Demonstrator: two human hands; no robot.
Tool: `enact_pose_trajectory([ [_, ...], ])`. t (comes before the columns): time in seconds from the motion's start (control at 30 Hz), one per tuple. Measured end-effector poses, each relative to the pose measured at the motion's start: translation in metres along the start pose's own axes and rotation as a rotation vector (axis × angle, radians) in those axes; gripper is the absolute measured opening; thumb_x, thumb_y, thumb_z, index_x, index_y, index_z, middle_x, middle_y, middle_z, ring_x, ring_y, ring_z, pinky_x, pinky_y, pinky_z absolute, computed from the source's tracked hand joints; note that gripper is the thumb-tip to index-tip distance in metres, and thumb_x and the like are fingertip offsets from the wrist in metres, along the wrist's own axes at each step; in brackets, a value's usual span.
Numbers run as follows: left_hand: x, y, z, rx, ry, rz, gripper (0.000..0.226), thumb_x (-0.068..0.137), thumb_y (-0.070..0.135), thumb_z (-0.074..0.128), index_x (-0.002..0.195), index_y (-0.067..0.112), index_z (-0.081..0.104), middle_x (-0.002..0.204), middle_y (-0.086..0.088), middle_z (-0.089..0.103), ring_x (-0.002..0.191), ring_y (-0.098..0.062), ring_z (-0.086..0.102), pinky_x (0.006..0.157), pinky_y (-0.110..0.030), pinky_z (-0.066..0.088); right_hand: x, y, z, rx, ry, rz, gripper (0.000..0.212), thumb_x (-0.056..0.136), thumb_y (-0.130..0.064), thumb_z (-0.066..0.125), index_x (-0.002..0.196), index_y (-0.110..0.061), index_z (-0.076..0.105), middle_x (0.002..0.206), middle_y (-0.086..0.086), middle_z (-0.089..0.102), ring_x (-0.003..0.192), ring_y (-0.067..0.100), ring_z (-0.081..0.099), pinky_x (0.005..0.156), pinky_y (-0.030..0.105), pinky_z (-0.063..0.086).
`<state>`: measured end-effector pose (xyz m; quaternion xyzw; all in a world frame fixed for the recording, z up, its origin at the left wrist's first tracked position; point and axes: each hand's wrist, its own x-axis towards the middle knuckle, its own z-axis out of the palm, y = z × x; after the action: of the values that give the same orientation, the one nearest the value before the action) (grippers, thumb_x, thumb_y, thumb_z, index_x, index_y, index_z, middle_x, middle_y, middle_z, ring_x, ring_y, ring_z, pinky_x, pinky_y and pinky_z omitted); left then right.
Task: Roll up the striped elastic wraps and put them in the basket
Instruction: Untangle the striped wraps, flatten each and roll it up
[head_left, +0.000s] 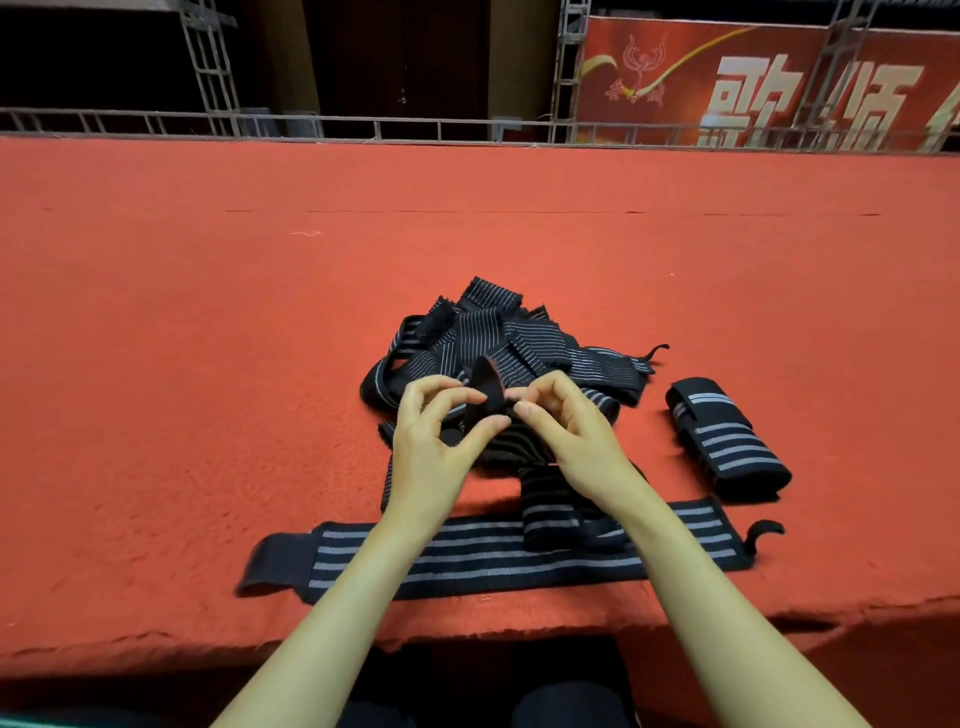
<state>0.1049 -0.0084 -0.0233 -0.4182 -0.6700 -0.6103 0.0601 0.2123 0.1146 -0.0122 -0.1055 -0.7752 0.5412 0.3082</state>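
A tangled pile of black wraps with grey stripes (498, 343) lies in the middle of the red carpeted surface (208, 364). My left hand (436, 441) and my right hand (566, 436) both pinch the black end tab of one wrap (493, 389) just above the pile's near side; the rest of that wrap hangs down below them. One wrap (493, 556) lies flat and stretched out across the near edge. A rolled-up wrap (727, 441) rests to the right of the pile. No basket shows in this view.
The carpet's frayed front edge (519, 634) runs just in front of my forearms. A metal truss railing (415, 127) borders the far side, with a red banner (753, 83) behind it at the right.
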Motion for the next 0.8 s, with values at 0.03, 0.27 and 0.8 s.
enact_pose_trajectory([
  [0.03,-0.001,0.0,0.0,-0.001,-0.009,0.004,0.027,0.073,0.026,0.079,0.095,0.021,0.065,0.107,0.006,0.054,0.103,-0.006,0.053,0.09,-0.012,0.04,0.0,-0.001,0.001,0.056,0.006,0.006,0.012,0.096,-0.011,0.054,0.089,-0.02,0.053,0.108,0.002,0.069,0.104,0.011,0.063,0.095,0.032,0.046],
  [0.27,-0.004,0.007,0.001,-0.024,0.043,0.013,0.034,0.069,0.024,0.082,0.098,0.019,0.064,0.098,0.013,0.064,0.095,0.003,0.058,0.084,-0.007,0.041,-0.002,-0.005,0.005,0.278,0.051,0.09,0.009,0.092,-0.009,0.059,0.091,-0.016,0.054,0.092,0.01,0.072,0.088,0.021,0.064,0.088,0.043,0.047],
  [0.8,-0.009,0.011,0.008,-0.299,0.028,-0.269,0.01,0.084,0.019,0.07,0.092,0.015,0.073,0.093,0.003,0.073,0.093,-0.008,0.066,0.085,-0.022,0.049,-0.007,-0.01,0.022,0.24,0.172,0.029,0.016,0.09,-0.003,0.061,0.093,-0.014,0.049,0.089,0.008,0.075,0.089,0.023,0.07,0.089,0.041,0.052],
])
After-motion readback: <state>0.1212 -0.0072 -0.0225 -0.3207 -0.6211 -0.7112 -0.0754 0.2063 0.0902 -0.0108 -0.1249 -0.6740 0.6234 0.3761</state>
